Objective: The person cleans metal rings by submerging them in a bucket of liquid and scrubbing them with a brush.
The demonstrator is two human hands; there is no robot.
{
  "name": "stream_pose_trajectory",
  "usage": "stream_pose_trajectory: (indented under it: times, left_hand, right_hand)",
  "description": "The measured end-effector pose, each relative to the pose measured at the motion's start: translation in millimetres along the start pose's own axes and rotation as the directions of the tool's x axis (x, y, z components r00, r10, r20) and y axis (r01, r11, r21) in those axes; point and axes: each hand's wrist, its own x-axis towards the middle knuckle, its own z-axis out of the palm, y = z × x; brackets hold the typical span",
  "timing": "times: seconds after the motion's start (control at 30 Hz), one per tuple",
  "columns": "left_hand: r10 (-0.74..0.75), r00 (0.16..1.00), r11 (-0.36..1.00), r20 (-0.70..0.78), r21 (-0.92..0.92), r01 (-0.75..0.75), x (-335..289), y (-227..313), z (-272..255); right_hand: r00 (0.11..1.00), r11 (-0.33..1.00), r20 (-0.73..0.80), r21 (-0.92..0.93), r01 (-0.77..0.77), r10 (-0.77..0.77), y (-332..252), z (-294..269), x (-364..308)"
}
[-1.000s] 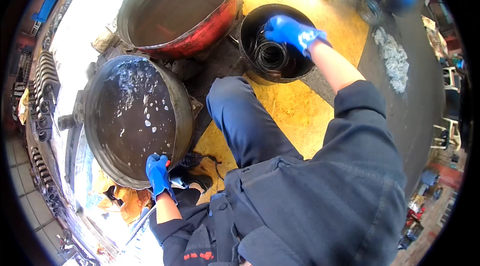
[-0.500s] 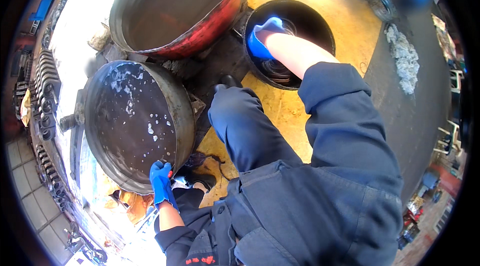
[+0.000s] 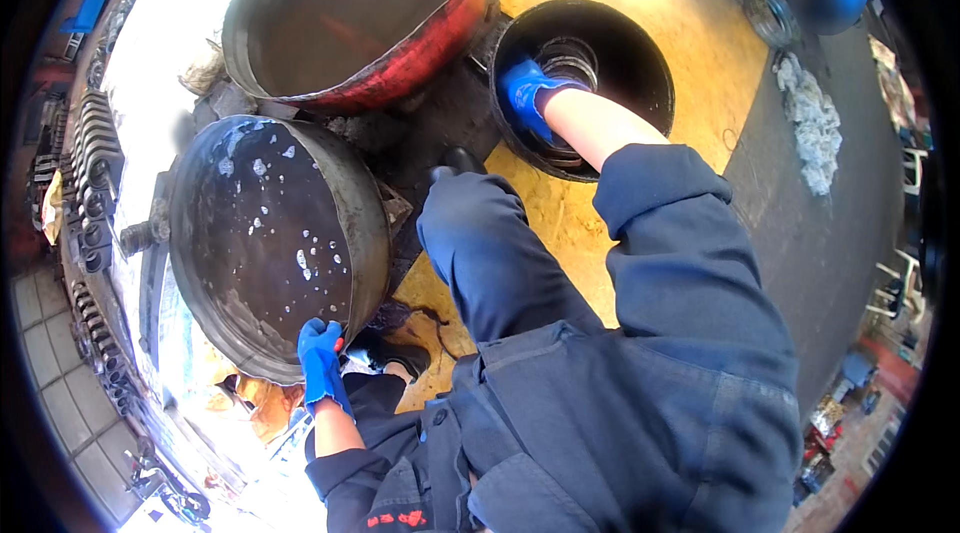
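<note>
The grey basin looks like dull, stained metal; the red basin shows scuffed paint. Coiled rings inside the grimy black bucket have a slick sheen. The blue gloves look smooth and rubbery, the dark sleeve matt cloth, the yellow floor worn.

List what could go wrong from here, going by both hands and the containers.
1. The right hand is down inside the black bucket, next to dark rings; the glove might snag or get pinched.
2. The bare forearm crosses the bucket's rim above the glove, so it could get scraped or smeared.
3. The left hand is at the rim of the grey basin; a jolt might slosh its dark, foam-flecked liquid.
</note>
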Motion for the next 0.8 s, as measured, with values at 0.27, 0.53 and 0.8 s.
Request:
stream_pose_trajectory:
  times: [0.27, 0.53, 0.8]
  left_hand:
    - [0.044, 0.998, 0.999, 0.039, -0.024, -0.043, 3.3, -6.6, -3.4]
    - [0.088, 0.996, 0.996, 0.033, 0.033, -0.089, 1.0, 0.0, -1.9]
    - [0.097, 0.995, 0.995, -0.003, -0.002, -0.097, 4.5, -10.8, 0.1]
  right_hand:
    - [0.986, 0.968, 0.052, -0.189, 0.168, -0.161, 20.4, -19.8, -53.4]
    - [0.784, 0.697, -0.095, -0.533, 0.480, -0.613, 57.6, 34.9, 86.3]
    - [0.665, 0.727, -0.328, -0.117, 0.676, -0.671, 127.6, -22.1, 40.2]
